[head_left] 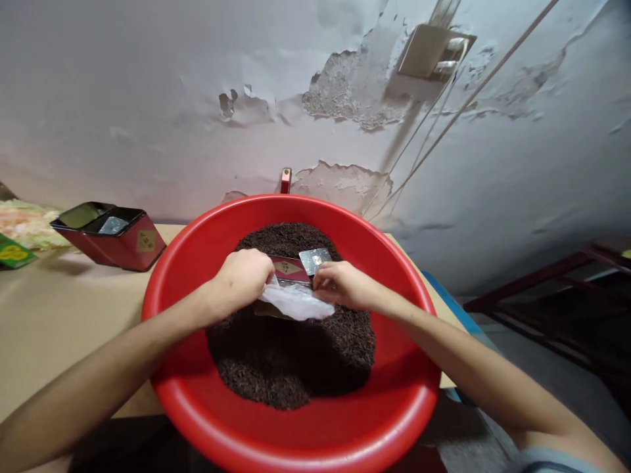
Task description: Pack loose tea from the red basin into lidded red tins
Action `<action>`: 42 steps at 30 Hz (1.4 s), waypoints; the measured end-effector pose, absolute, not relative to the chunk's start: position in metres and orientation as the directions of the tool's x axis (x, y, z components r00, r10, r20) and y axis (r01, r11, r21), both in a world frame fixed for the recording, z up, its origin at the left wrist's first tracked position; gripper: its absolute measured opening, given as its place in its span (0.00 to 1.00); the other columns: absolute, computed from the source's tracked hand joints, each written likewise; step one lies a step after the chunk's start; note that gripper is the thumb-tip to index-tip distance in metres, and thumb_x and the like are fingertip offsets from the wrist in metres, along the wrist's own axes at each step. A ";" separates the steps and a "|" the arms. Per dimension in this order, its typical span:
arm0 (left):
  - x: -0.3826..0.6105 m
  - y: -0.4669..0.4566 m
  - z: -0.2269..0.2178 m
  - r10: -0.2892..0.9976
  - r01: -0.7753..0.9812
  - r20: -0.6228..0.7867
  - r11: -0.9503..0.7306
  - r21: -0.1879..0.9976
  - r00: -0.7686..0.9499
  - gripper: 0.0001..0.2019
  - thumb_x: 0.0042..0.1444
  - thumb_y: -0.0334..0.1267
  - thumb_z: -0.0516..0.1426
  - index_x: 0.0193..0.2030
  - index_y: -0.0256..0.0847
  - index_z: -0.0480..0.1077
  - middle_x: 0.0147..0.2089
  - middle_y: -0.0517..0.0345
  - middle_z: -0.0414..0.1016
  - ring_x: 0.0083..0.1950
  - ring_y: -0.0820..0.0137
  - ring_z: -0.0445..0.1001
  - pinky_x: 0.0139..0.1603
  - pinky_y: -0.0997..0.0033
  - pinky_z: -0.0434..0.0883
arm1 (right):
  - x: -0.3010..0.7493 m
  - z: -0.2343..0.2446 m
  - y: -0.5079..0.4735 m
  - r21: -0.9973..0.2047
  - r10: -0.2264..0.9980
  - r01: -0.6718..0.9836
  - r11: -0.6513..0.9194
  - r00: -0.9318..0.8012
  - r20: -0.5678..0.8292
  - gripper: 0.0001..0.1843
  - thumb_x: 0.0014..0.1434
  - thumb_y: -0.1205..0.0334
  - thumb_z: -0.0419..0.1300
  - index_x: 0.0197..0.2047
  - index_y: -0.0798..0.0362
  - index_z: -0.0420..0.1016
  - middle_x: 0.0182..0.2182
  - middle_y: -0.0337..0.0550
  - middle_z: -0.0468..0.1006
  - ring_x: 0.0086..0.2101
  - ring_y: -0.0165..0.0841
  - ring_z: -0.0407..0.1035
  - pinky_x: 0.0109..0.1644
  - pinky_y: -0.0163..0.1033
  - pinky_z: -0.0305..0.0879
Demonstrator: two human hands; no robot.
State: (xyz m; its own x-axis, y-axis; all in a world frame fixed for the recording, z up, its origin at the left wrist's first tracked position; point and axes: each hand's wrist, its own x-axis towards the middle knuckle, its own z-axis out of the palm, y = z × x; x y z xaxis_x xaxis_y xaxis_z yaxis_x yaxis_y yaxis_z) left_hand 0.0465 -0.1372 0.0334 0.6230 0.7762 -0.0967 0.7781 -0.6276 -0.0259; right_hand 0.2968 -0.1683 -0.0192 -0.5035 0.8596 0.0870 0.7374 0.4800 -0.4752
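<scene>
A big red plastic basin (207,249) holds a heap of dark loose tea leaves (296,355). Over the heap my left hand (244,276) is closed on the left side of a small red tin (290,269) that lies among the leaves. A white plastic liner bag (296,303) hangs out of the tin toward me. My right hand (340,284) pinches the tin's right edge and the bag. A silvery lid (315,259) shows just behind my right fingers.
A second open red tin (118,238) with a silver lid inside stands on the tan table (59,315) at the left. Green packets (14,251) lie at the far left edge. A peeling wall rises behind. A dark red frame (566,276) stands at the right.
</scene>
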 end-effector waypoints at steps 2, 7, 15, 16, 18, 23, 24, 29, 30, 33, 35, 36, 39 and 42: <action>0.042 -0.147 0.023 0.817 0.818 -0.061 -0.575 -0.026 0.573 0.13 0.58 0.28 0.53 0.39 0.43 0.80 0.45 0.51 0.80 0.43 0.59 0.79 0.38 0.67 0.72 | 0.290 -0.029 -0.175 -0.442 0.873 0.768 0.464 -0.480 0.084 0.02 0.57 0.68 0.65 0.35 0.55 0.75 0.31 0.43 0.78 0.30 0.31 0.70 0.36 0.35 0.64; 0.036 -0.150 0.008 0.819 0.824 0.095 -0.565 -0.032 0.565 0.20 0.63 0.38 0.53 0.62 0.42 0.70 0.60 0.46 0.72 0.51 0.54 0.75 0.38 0.62 0.77 | 0.265 -0.029 -0.176 -0.505 0.957 0.816 0.280 -0.280 0.079 0.02 0.65 0.68 0.56 0.40 0.52 0.66 0.26 0.40 0.77 0.26 0.30 0.68 0.31 0.34 0.59; 0.052 -0.064 0.010 0.855 0.793 0.219 -0.517 0.321 0.470 0.34 0.44 0.28 0.58 0.62 0.35 0.71 0.52 0.48 0.74 0.53 0.59 0.76 0.57 0.67 0.73 | 0.258 0.004 -0.117 -0.656 0.991 0.755 0.001 -0.087 -0.099 0.20 0.51 0.72 0.67 0.41 0.50 0.61 0.30 0.41 0.77 0.22 0.32 0.72 0.23 0.36 0.67; 0.053 -0.060 0.012 0.880 0.801 0.181 -0.476 0.364 0.440 0.33 0.43 0.26 0.58 0.60 0.33 0.72 0.48 0.49 0.76 0.50 0.59 0.77 0.53 0.68 0.75 | 0.262 0.006 -0.111 -0.680 0.991 0.733 -0.027 -0.071 -0.116 0.22 0.48 0.77 0.65 0.41 0.50 0.60 0.32 0.42 0.77 0.22 0.32 0.73 0.23 0.36 0.69; 0.055 -0.061 0.017 0.897 0.791 0.103 -0.430 0.435 0.431 0.30 0.41 0.25 0.57 0.56 0.30 0.74 0.41 0.51 0.77 0.44 0.61 0.78 0.46 0.70 0.75 | 0.271 0.010 -0.106 -0.702 0.995 0.711 -0.043 -0.032 -0.094 0.22 0.46 0.81 0.61 0.40 0.51 0.61 0.34 0.43 0.77 0.21 0.31 0.73 0.23 0.37 0.71; 0.054 -0.080 0.030 0.877 0.708 0.107 -0.445 0.548 0.469 0.37 0.39 0.26 0.58 0.63 0.33 0.71 0.52 0.46 0.78 0.46 0.60 0.78 0.35 0.75 0.75 | 0.282 0.017 -0.115 -0.715 0.992 0.699 -0.009 -0.085 -0.096 0.17 0.47 0.82 0.57 0.35 0.51 0.64 0.31 0.40 0.76 0.21 0.32 0.72 0.25 0.40 0.72; 0.053 -0.082 0.032 0.879 0.722 0.085 -0.438 0.536 0.470 0.39 0.39 0.26 0.58 0.64 0.34 0.70 0.55 0.45 0.77 0.47 0.60 0.79 0.34 0.74 0.76 | 0.281 0.017 -0.118 -0.723 0.988 0.691 -0.013 -0.101 -0.114 0.17 0.48 0.82 0.57 0.36 0.51 0.65 0.29 0.39 0.75 0.20 0.32 0.72 0.25 0.40 0.72; 0.043 -0.087 0.045 0.892 0.829 0.175 -0.451 0.331 0.416 0.27 0.44 0.28 0.58 0.55 0.37 0.79 0.52 0.46 0.80 0.51 0.55 0.79 0.51 0.61 0.77 | 0.280 0.022 -0.128 -0.631 0.970 0.737 0.243 -0.192 0.149 0.09 0.56 0.75 0.56 0.37 0.53 0.72 0.22 0.37 0.72 0.19 0.28 0.68 0.23 0.34 0.65; 0.039 -0.089 0.047 0.885 0.829 0.228 -0.462 0.314 0.406 0.25 0.47 0.30 0.58 0.53 0.38 0.80 0.51 0.47 0.81 0.51 0.55 0.79 0.55 0.60 0.75 | 0.281 0.024 -0.130 -0.594 0.945 0.735 0.326 -0.232 0.232 0.09 0.56 0.73 0.56 0.36 0.54 0.75 0.24 0.39 0.74 0.20 0.27 0.67 0.23 0.33 0.64; 0.026 -0.097 0.056 0.852 0.822 0.257 -0.514 0.245 0.456 0.27 0.47 0.31 0.58 0.56 0.39 0.79 0.52 0.48 0.81 0.53 0.56 0.78 0.59 0.61 0.73 | 0.287 0.028 -0.135 -0.497 0.886 0.737 0.458 -0.328 0.328 0.13 0.57 0.71 0.55 0.38 0.55 0.82 0.32 0.43 0.77 0.22 0.25 0.66 0.25 0.33 0.65; 0.021 -0.100 0.058 0.824 0.805 0.163 -0.565 0.181 0.542 0.30 0.45 0.31 0.59 0.59 0.40 0.77 0.54 0.47 0.79 0.54 0.55 0.78 0.58 0.63 0.73 | 0.289 0.025 -0.137 -0.438 0.896 0.784 0.440 -0.350 0.274 0.14 0.55 0.70 0.60 0.43 0.55 0.82 0.34 0.46 0.77 0.25 0.28 0.68 0.28 0.35 0.66; 0.021 -0.101 0.057 0.813 0.798 0.103 -0.582 0.158 0.573 0.31 0.45 0.32 0.60 0.60 0.40 0.75 0.55 0.46 0.77 0.54 0.55 0.78 0.56 0.63 0.74 | 0.288 0.022 -0.138 -0.400 0.906 0.815 0.421 -0.352 0.236 0.15 0.53 0.70 0.62 0.44 0.55 0.82 0.35 0.47 0.77 0.28 0.30 0.70 0.31 0.37 0.68; 0.027 -0.097 0.047 0.813 0.810 -0.028 -0.575 0.116 0.582 0.33 0.46 0.32 0.60 0.63 0.37 0.72 0.55 0.41 0.75 0.52 0.54 0.78 0.51 0.62 0.75 | 0.281 0.006 -0.138 -0.309 0.927 0.875 0.373 -0.335 0.170 0.19 0.50 0.68 0.66 0.47 0.58 0.78 0.42 0.54 0.76 0.36 0.38 0.72 0.40 0.42 0.71; 0.035 -0.084 0.030 0.796 0.786 -0.072 -0.572 0.235 0.601 0.34 0.44 0.30 0.59 0.62 0.36 0.70 0.51 0.43 0.77 0.47 0.59 0.78 0.46 0.66 0.75 | 0.271 -0.014 -0.135 -0.321 0.928 0.871 0.371 -0.332 0.170 0.24 0.52 0.67 0.65 0.53 0.60 0.72 0.47 0.59 0.74 0.42 0.42 0.72 0.47 0.45 0.71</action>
